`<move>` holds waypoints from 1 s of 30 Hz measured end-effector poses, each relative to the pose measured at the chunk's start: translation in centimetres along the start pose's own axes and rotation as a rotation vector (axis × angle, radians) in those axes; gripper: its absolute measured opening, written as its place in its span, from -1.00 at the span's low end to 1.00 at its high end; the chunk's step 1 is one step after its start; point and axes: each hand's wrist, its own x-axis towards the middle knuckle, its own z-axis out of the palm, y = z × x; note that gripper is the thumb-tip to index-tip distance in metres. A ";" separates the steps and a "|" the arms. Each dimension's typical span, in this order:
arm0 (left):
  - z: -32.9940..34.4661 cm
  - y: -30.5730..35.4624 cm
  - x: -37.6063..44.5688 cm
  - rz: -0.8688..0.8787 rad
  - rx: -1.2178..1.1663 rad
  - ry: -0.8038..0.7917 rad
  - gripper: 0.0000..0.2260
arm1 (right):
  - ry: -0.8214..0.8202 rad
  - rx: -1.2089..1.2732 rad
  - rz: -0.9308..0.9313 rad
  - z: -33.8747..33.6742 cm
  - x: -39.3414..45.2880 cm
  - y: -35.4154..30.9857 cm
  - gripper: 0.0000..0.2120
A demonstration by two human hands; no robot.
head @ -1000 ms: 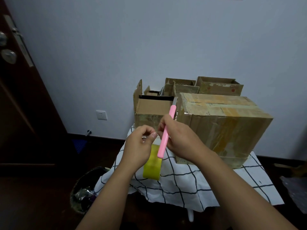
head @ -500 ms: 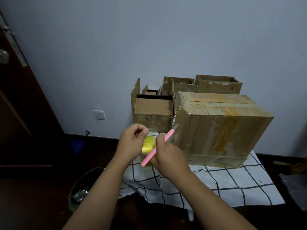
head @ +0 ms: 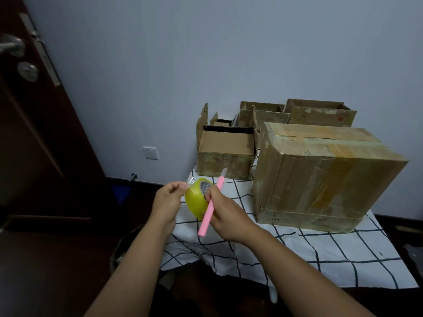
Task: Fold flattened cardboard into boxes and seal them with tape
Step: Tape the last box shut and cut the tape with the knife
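A yellow roll of tape hangs in the air in front of the table's left corner. My left hand pinches the free end of the tape at the roll's upper left. My right hand grips the roll together with a pink utility knife, whose blade points up and to the right. A large taped-shut cardboard box stands on the table to the right of my hands. An open smaller box stands behind them.
The table carries a white cloth with a black grid. More open boxes stand against the wall behind. A dark door is at the left, a waste bin on the floor below my left forearm, and a wall socket low down.
Both hands have dropped lower and moved left. The knife has tipped from nearly upright to a slant, and the roll has turned so its core faces up.
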 end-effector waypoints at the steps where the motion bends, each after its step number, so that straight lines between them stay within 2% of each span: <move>1: 0.0 -0.7 0.0 -0.017 0.012 -0.001 -0.84 | -0.020 -0.028 -0.011 0.0 0.1 0.1 -0.73; 6: 0.5 -3.1 0.1 -0.061 0.031 -0.001 -0.86 | -0.063 -0.149 -0.055 0.2 0.3 1.0 -0.75; 14: 0.8 -6.0 0.8 -0.070 0.121 0.033 -0.92 | -0.146 -0.381 -0.022 1.0 0.2 2.6 -0.75; 18: 0.4 -6.2 0.9 -0.019 0.213 0.154 -0.85 | -0.203 -0.496 -0.048 1.7 0.0 2.9 -0.70; 24: 0.4 -2.6 0.5 0.158 0.225 0.216 -0.91 | -0.240 -0.462 0.014 1.2 -0.2 2.1 -0.75; 27: 1.9 0.3 -0.2 0.273 0.219 0.180 -0.91 | -0.095 -0.470 -0.056 -2.0 -0.1 -0.1 -0.76; 30: 4.7 3.5 -1.2 0.404 0.229 0.088 -0.90 | 0.239 -0.507 -0.269 -7.0 -0.1 -2.1 -0.74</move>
